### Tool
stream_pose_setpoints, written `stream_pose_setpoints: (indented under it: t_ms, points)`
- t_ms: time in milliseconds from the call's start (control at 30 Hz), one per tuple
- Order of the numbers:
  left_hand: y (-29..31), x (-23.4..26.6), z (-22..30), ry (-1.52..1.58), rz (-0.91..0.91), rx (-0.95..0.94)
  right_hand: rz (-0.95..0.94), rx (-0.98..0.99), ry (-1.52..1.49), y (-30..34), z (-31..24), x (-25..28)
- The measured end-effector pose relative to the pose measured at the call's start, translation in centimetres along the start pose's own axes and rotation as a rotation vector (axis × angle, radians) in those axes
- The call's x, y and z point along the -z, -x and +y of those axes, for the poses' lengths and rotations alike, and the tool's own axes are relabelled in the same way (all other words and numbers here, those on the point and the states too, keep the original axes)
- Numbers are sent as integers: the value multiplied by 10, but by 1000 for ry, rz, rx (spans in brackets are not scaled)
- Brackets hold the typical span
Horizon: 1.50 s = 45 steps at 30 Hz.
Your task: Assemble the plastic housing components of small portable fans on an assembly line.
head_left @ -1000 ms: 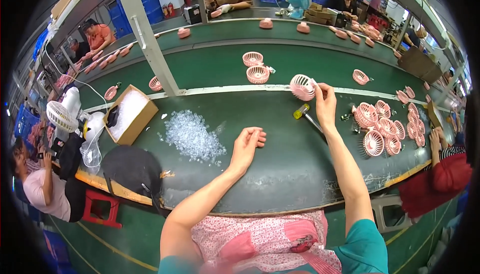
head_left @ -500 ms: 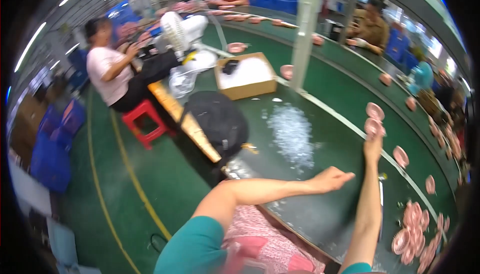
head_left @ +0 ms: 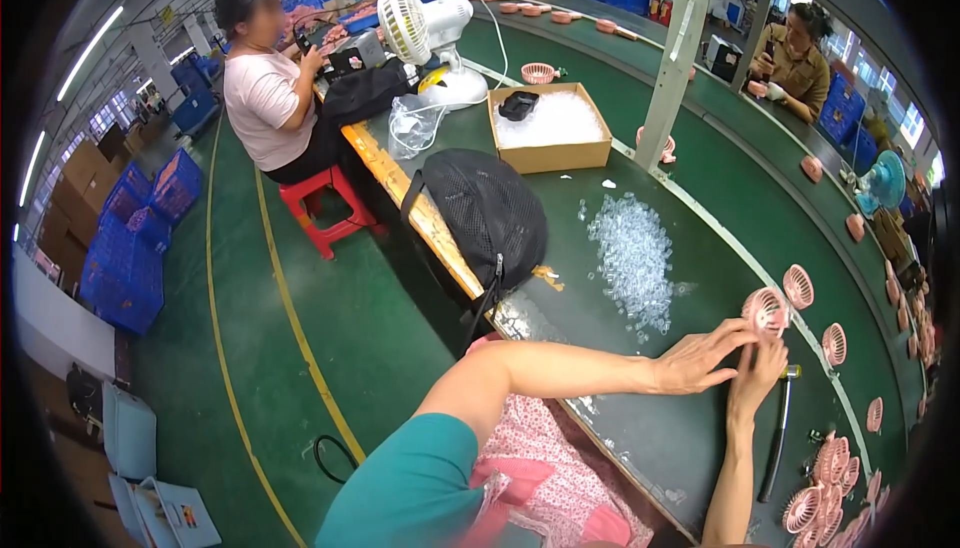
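- Gripping the lower end of a pink fan head (head_left: pixel 765 308), the right hand (head_left: pixel 760 376) has its fingers bent in around it; how tightly they press cannot be told.
- The left hand (head_left: pixel 695 360) is loosely unfolded, fingers long and a little apart, pointing toward the right of the frame. Its fingertips come up to the lower edge of the same fan head and overlap the right hand in view; whether they touch either cannot be made out.
- The held fan head is right of centre in the frame, tilted, with its ribbed round side facing up, near the pale strip (head_left: pixel 725 236) along the bench edge.
- Just beyond it, toward the upper right, is a second fan head (head_left: pixel 798 287); a third (head_left: pixel 834 344) is farther down the right side.
- A hammer (head_left: pixel 774 448) lies on the bench (head_left: pixel 575 313) just right of the right forearm, its yellow-ended head toward the top of the frame.
- In the lower right corner, a cluster of fan heads (head_left: pixel 832 468) is heaped together.
- Above the left hand, near the centre, clear bits (head_left: pixel 634 258) lie in a loose pile.
- Farther up, a carton (head_left: pixel 555 156) holds white material and a black item.
- Left of the pile, a black bag (head_left: pixel 490 218) rests at the bench edge; a white fan (head_left: pixel 403 26) stands beyond, at upper centre.
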<state>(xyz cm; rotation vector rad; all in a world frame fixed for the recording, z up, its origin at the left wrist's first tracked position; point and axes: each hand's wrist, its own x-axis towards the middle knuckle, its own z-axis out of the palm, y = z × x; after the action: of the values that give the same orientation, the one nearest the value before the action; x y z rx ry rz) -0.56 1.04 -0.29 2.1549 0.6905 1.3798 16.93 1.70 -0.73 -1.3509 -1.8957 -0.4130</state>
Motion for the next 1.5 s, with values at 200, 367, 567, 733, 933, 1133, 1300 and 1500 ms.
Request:
stream_pose_setpoints:
  t_ms: [200,367,567,733,933,1133,1300,1500]
  points:
    - [3,-13,-4,75,-287,156,-182,-58,-226,47,-25,50]
    - [7,2,-28,-198,-71,14,37,-274,-373,19,-16,46]
    - [-17,6,-8,-472,-60,-212,-273,-325,-292,30,10,57]
    - [-10,-5,14,-293,-354,-299,-290,-380,-288,36,0,64]
    - [1,-13,-2,-383,-348,-290,-329,-396,-416,41,-6,58]
    - [-2,4,3,-481,-211,-296,-539,-444,-709,22,-17,77]
    - [-6,-1,-1,-451,-137,-348,-543,-521,-642,22,-23,78]
    - [-10,-2,-6,-436,-142,-261,-321,-273,-551,28,-28,64]
